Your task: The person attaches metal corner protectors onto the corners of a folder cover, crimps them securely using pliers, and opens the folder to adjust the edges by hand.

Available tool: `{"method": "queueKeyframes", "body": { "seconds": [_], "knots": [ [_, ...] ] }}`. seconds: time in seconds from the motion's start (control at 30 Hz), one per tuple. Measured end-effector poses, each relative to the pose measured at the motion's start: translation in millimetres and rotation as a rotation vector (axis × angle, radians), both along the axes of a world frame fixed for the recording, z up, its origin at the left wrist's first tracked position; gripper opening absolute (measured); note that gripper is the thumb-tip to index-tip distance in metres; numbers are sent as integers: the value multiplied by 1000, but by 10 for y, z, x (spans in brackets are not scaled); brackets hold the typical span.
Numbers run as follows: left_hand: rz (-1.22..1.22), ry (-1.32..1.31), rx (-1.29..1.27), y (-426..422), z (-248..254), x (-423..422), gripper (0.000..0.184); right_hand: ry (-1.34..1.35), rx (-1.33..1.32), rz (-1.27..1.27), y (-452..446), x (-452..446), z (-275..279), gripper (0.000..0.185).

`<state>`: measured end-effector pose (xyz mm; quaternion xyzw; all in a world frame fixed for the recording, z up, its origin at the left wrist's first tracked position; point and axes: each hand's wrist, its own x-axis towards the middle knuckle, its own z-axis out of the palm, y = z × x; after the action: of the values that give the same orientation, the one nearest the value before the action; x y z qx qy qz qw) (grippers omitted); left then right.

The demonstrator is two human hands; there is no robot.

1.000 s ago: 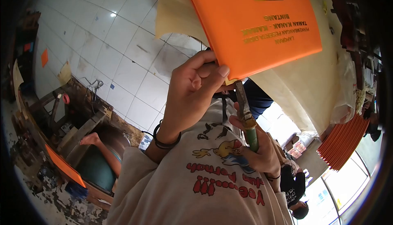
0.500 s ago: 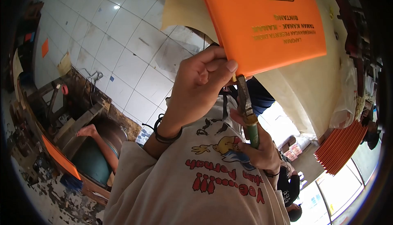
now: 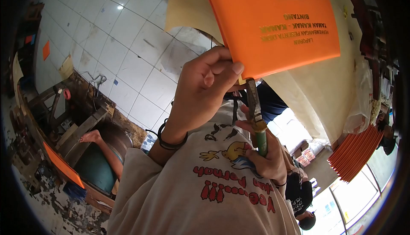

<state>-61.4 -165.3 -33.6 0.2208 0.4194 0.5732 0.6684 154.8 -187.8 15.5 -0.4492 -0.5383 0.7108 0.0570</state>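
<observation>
An orange cover (image 3: 277, 25) with gold printing, seen upside down, is held up in front of me. My left hand (image 3: 203, 85) pinches its lower left corner, thumb on the front, the other fingers curled behind. In my right hand (image 3: 269, 158) are pliers (image 3: 254, 107) with a green handle, held below the cover. The metal jaws point up and reach that same corner, close to my left thumb. A small yellowish bit shows between thumb and jaws. Whether the jaws grip the corner I cannot tell.
Behind the cover spreads a large beige sheet (image 3: 316, 94). Fanned orange covers (image 3: 354, 154) lie at right, near a plastic bag (image 3: 361, 107). A person in black (image 3: 299, 192) is at lower right. At left are a wooden frame (image 3: 81, 128), a bare foot (image 3: 90, 136) and tiled floor (image 3: 124, 51).
My left hand and the cover have shifted slightly left. The pliers and my right hand moved a little left too, with the jaws still at the corner.
</observation>
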Motion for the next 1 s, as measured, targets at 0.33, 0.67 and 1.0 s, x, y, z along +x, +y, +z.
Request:
{"method": "queueKeyframes", "body": {
  "seconds": [0.33,0.67,1.0],
  "knots": [
    [3,-9,15,9,29,7,28,52,17,-54,-40,11,-84,63],
    [29,-32,16,15,52,22,26,-108,17,-46,-33,-46,25,54],
    [17,-2,49,2,-24,23,24,-178,68,-213,-111,-152,68,33]
  ]
}}
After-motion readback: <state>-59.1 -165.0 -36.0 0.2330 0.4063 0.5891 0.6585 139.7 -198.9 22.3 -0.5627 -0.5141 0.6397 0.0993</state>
